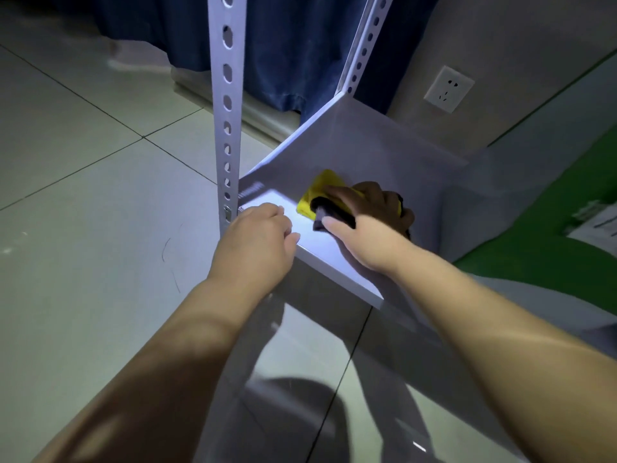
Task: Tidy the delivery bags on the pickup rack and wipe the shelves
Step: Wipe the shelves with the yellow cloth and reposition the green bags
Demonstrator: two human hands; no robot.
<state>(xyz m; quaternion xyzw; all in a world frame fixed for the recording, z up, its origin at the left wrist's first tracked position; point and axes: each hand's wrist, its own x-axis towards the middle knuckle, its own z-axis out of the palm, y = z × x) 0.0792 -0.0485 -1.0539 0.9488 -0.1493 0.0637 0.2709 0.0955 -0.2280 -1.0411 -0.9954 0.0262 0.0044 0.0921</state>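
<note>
A pale grey metal shelf [350,152] of the pickup rack lies low in front of me. My right hand [364,225] presses a yellow and dark grey cloth [320,192] flat on the shelf, fingers spread over it. My left hand [260,238] rests on the shelf's front edge near the corner, fingers curled over the rim, holding nothing else. A green delivery bag [547,248] with a white label lies at the right, partly cut off by the frame.
A perforated white upright post [228,95] stands at the shelf's front left corner and a second post [365,38] at the back. Dark blue curtain [283,45] hangs behind. A wall socket [449,89] is at the right. Tiled floor [83,195] spreads to the left.
</note>
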